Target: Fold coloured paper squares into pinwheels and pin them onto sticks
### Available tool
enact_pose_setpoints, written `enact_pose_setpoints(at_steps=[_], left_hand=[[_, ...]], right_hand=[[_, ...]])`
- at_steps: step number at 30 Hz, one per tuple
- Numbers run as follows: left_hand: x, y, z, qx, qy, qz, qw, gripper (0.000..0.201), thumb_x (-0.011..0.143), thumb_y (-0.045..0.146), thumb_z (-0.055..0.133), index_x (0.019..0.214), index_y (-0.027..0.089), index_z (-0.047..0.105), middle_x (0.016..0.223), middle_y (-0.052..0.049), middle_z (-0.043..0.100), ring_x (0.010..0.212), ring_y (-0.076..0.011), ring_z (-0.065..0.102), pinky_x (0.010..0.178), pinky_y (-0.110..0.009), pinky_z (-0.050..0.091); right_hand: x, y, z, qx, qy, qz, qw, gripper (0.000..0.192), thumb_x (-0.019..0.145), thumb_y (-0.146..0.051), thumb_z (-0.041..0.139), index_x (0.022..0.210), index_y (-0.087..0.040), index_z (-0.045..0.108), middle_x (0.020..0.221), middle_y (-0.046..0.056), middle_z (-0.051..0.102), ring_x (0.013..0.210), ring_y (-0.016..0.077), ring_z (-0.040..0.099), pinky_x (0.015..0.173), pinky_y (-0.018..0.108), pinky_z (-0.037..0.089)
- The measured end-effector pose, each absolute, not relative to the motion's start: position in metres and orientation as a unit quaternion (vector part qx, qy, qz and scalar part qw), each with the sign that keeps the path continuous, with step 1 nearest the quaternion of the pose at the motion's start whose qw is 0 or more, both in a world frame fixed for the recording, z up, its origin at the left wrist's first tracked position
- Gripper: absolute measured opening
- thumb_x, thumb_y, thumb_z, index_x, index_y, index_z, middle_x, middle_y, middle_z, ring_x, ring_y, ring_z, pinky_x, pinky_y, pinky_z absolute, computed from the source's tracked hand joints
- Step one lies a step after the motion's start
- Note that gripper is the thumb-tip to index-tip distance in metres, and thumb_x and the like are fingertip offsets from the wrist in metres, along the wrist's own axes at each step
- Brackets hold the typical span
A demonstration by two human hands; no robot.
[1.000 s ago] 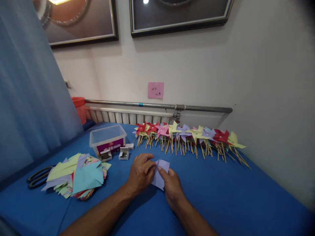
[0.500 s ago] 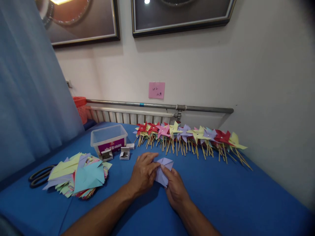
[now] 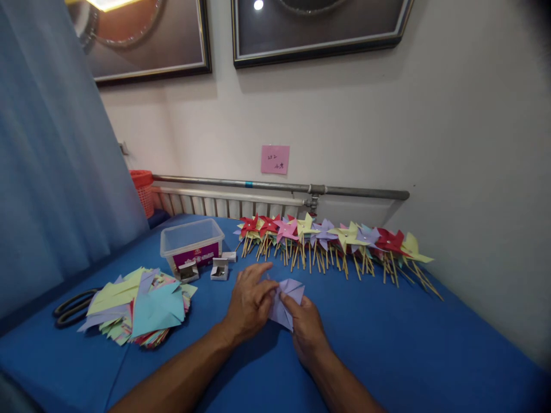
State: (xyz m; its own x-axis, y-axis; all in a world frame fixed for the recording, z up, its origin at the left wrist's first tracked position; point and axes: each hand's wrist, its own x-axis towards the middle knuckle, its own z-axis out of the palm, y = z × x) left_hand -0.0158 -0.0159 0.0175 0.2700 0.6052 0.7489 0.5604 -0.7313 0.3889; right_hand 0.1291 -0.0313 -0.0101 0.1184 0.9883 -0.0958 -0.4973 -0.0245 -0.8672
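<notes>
Now, your hands: left hand and right hand both pinch the folded lilac paper square.
Paper: just above the blue table, mid-front.
Behind: row of coloured paper pinwheels on sticks.

One lilac square of thin paper, partly folded. It sits at the near centre of the blue cloth-covered surface, low over the cloth; actual contact with it cannot be confirmed. Creases run inward from the far and right edges toward the middle, giving raised triangular flaps on the far side. The near corner points down toward the viewer. Its left edge is covered by the left hand, whose fingers pinch the sheet near its centre. The right hand overlaps the near right corner, thumb pressed on the middle of the paper. No tears or marks visible.
</notes>
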Motion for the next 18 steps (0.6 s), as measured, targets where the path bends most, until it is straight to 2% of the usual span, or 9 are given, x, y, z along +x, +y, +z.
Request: enact_pose_setpoints(at_steps=[4,7,10,13,18], left_hand=[[-0.018,-0.008,0.019,0.691,0.438,0.536,0.210,0.022,0.090,0.024,0.058,0.104,0.019,0.074,0.117,-0.012,0.072,0.110,-0.0256,0.066,0.098,-0.043,0.049],[-0.015,-0.001,0.017,0.581,0.472,0.528,0.401,0.024,0.079,0.033,0.070,0.095,0.016,0.073,0.092,-0.008,0.074,0.085,-0.0216,0.067,0.080,-0.034,0.051],[-0.011,0.001,0.014,0.506,0.451,0.501,0.538,0.033,0.066,0.039,0.080,0.085,0.014,0.069,0.073,-0.003,0.069,0.064,-0.0157,0.060,0.064,-0.028,0.045],[-0.008,0.001,0.013,0.488,0.441,0.486,0.575,0.038,0.058,0.041,0.082,0.081,0.014,0.067,0.065,0.000,0.064,0.055,-0.0120,0.053,0.056,-0.025,0.038],[-0.008,-0.003,0.018,0.499,0.467,0.514,0.518,0.036,0.058,0.043,0.080,0.077,0.015,0.067,0.061,0.002,0.061,0.054,-0.0107,0.051,0.055,-0.024,0.036]], right_hand=[[0.132,-0.030,-0.013,-0.407,-0.301,0.593,0.627,0.035,0.065,-0.039,0.087,0.091,-0.019,0.076,0.079,0.005,0.081,0.073,0.0268,0.076,0.070,0.035,0.057],[0.134,-0.029,-0.013,-0.402,-0.297,0.595,0.629,0.035,0.064,-0.039,0.087,0.090,-0.019,0.075,0.081,0.006,0.081,0.076,0.0274,0.076,0.073,0.036,0.058],[0.135,-0.028,-0.013,-0.401,-0.288,0.598,0.632,0.035,0.063,-0.038,0.088,0.089,-0.019,0.075,0.081,0.005,0.081,0.079,0.0274,0.077,0.074,0.036,0.059],[0.134,-0.029,-0.010,-0.400,-0.275,0.601,0.635,0.036,0.061,-0.036,0.090,0.089,-0.019,0.074,0.078,0.005,0.081,0.079,0.0281,0.077,0.073,0.036,0.059],[0.137,-0.031,-0.001,-0.388,-0.249,0.610,0.644,0.038,0.057,-0.032,0.092,0.086,-0.019,0.072,0.081,0.007,0.081,0.086,0.0304,0.078,0.073,0.037,0.061]])
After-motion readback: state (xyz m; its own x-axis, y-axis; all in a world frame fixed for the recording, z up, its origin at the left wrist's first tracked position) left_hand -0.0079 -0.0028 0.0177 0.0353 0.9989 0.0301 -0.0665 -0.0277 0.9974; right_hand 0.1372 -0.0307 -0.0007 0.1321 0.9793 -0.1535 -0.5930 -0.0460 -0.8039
